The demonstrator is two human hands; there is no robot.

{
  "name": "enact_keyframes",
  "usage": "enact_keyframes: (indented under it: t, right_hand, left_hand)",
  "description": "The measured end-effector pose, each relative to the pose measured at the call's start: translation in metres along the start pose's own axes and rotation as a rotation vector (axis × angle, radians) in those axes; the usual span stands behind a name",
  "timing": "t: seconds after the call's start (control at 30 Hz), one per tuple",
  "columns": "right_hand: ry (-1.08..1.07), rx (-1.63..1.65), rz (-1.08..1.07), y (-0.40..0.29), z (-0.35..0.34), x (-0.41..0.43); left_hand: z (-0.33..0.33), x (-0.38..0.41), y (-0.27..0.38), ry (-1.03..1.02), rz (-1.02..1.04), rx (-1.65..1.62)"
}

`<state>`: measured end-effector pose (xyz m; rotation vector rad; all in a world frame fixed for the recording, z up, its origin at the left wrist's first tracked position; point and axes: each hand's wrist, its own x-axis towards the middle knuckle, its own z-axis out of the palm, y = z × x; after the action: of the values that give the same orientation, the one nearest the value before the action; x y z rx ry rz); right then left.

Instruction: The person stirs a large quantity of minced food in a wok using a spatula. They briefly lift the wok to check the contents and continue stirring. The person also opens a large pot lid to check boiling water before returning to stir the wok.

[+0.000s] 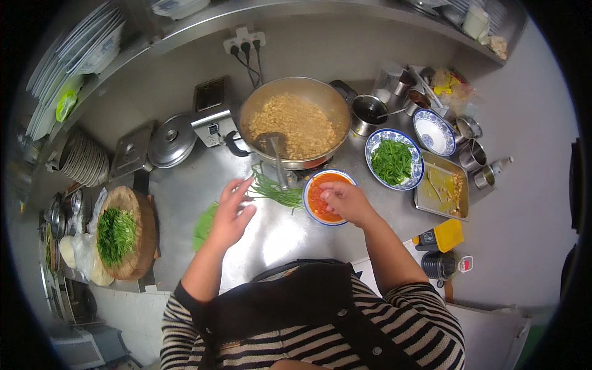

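Note:
My right hand [344, 202] hovers over a blue-rimmed bowl of red sauce [319, 213], its thumb and fingertips drawn together; whether anything is between them is unclear. With fingers apart, my left hand [235, 213] is above the steel counter [273, 245], left of a bunch of long green stalks [277, 192]. Part of a green leaf or sheet [203, 226] shows beside my left wrist. Behind the hands, a large two-handled pan [342, 101] holds a chunky tan mixture, and a metal ladle [279, 169] rests in it, handle towards me.
Right of the sauce stand a patterned bowl of chopped greens [391, 161], an empty patterned bowl [434, 132] and an oily steel tray [432, 180]. A round wooden chopping block [147, 231] with cut greens is at left. Stacked plates [76, 60] fill the upper-left shelf.

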<state>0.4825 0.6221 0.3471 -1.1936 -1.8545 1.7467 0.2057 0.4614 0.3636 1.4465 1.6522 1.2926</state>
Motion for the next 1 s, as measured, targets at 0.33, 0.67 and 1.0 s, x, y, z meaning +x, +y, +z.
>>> enact_keyframes:
  t: [0.33,0.67,1.0]
  right_hand:
    - [-0.299,-0.159,0.071,0.097,-0.108,-0.032]
    - [-0.523,-0.058,-0.032,0.154,-0.133,-0.015]
    - [0.058,-0.060,-0.240,0.065,-0.198,0.107]
  left_hand:
    - [0.088,0.108,0.068,-0.078,-0.051,0.877]
    - [0.021,0.144,0.156,0.278,-0.513,0.417]
    - [0.080,0.138,0.134,-0.237,-0.340,0.942]
